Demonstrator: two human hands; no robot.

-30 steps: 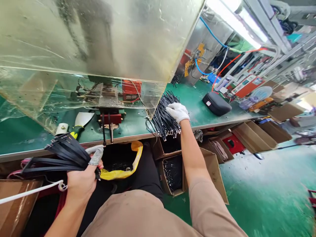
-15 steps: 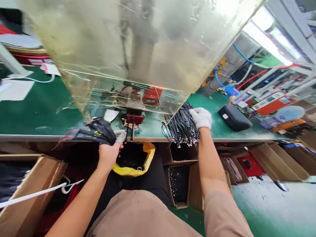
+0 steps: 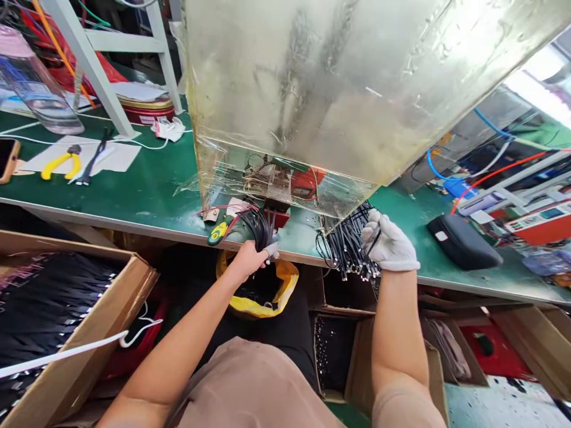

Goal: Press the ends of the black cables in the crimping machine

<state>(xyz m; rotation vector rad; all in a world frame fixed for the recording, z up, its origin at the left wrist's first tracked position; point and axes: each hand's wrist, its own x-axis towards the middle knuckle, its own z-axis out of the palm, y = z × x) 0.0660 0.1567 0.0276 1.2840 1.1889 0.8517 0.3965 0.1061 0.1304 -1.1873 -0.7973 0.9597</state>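
Note:
My left hand (image 3: 250, 260), with pale covers on its fingertips, is closed around a bundle of black cables (image 3: 255, 226) at the bench edge. Thin red wires trail from the bundle's left end. Right in front of it sits a small dark red press block (image 3: 277, 219), under a cloudy clear shield (image 3: 285, 77). My right hand (image 3: 391, 242), in a white glove, pinches a black cable (image 3: 375, 242) beside a pile of black cables (image 3: 350, 244) with shiny metal ends. That pile overhangs the bench's front edge.
Below the bench hangs a yellow-rimmed bag (image 3: 285, 291). Cardboard boxes stand left (image 3: 111, 309) and right (image 3: 357, 362), holding black cables or pieces. Yellow-handled cutters (image 3: 60, 165) lie far left, a green-yellow tool (image 3: 217, 233) near the bundle, and a black case (image 3: 464, 241) at right.
The view has swung left. My left hand has brought the cable bundle in close to the press block. My right hand has lifted slightly off the pile, a cable now between its fingers.

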